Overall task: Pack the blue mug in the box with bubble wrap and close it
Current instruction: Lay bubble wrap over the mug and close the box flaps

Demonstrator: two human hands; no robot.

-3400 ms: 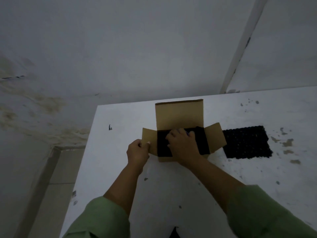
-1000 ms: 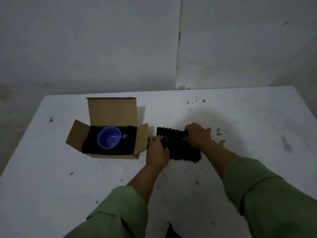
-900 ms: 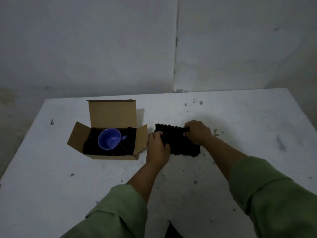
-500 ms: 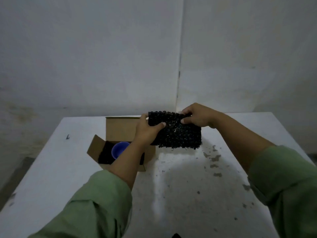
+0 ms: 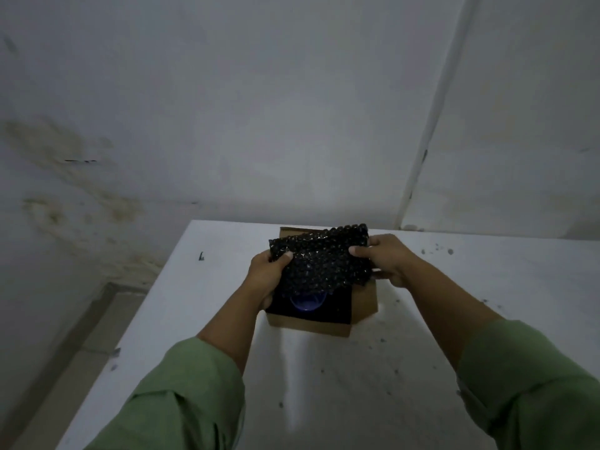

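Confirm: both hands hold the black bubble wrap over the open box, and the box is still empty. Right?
Not quite. The head view shows the blue mug already sitting in the box, partly hidden beneath the black bubble wrap. The rest stands: the left hand and right hand hold the wrap over the open box.

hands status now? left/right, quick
Left hand: closed on the left edge of the bubble wrap, above the box.
Right hand: closed on its right edge.
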